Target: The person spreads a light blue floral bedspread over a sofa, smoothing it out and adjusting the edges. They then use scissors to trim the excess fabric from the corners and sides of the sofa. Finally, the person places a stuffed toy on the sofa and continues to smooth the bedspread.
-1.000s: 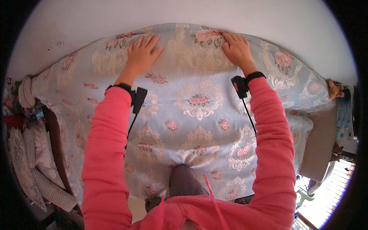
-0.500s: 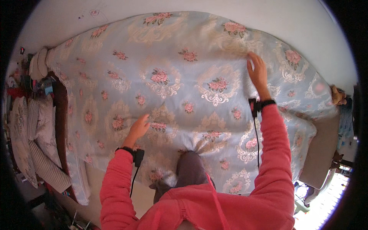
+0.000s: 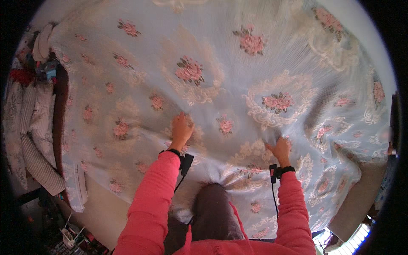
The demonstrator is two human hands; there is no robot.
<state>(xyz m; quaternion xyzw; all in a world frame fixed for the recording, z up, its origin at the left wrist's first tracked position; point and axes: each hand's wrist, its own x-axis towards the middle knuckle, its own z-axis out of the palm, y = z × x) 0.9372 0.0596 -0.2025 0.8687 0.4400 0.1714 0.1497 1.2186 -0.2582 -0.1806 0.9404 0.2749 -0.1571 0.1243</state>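
A light blue bedspread (image 3: 238, 97) with pink roses and cream scrollwork spreads over the bed, rumpled into folds around both hands. Near the middle, my left hand (image 3: 182, 128) is closed on the cloth, its fingers curled down into it. To the right and slightly nearer, my right hand (image 3: 279, 151) also grips the bedspread, thumb out to the left and fingertips partly hidden in the folds. Creases fan out across the cloth beyond the hands. My knee (image 3: 216, 206), in dark trousers, presses on the bedspread between my forearms.
Striped and patterned cushions (image 3: 38, 123) lie beyond the brown bed end (image 3: 60, 123) at the left. A beige padded edge (image 3: 357, 199) shows at the right beneath the cloth. At the lower left, small items (image 3: 72, 233) clutter the floor. The pale wall stands behind the bed.
My left hand has moved right and slightly away from me and closed on the cloth. My right hand has come back toward me from the far side. New folds cross the bedspread, and my view has moved closer.
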